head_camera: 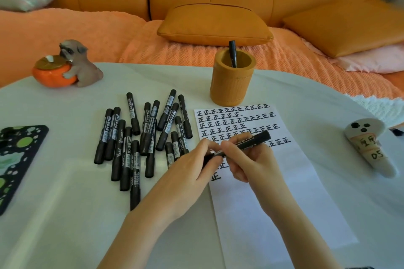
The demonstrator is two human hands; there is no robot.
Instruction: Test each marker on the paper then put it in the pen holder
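The black marker (259, 138) is hanging slantwise just over the paper (275, 199), and both hands are clamping it: the left hand (194, 166) is curling round its lower end, the right hand (247, 159) is pinching the barrel. Beyond the sheet the pen holder (231, 87) is standing upright, keeping a lone marker (232, 50), while the pile of markers (140, 137) is lying left on the table (65, 225).

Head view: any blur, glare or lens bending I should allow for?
Head view: wide-angle bending curves the table edge and bows the paper sides; head view's top right corner is smeared; a pale sheen sits on the table's near left; the held marker reads fairly sharp.
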